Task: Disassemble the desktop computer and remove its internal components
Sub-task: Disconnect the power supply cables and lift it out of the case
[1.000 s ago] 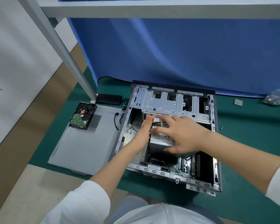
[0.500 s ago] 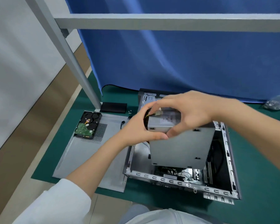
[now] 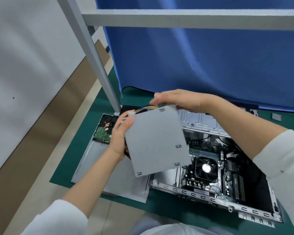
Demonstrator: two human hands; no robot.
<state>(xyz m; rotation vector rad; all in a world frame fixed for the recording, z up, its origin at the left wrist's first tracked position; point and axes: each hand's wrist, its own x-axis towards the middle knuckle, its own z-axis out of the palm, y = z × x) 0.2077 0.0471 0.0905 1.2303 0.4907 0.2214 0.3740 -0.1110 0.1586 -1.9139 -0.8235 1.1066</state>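
Green-matted surface (image 3: 66, 170), blue curtain behind. Both hands grip the power supply (image 3: 157, 141), lifted above the open case (image 3: 215, 190): left hand (image 3: 120, 136) on its left edge, right hand (image 3: 178, 100) over its far end. Best keep it level, trailing wires (image 3: 147, 108) clear of the case, and set it left of the case.

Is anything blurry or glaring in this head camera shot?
Head view: the grey metal box and both hands, left and right, look soft with motion blur; the fan hub glares white; the frame bar bows from wide-angle distortion.
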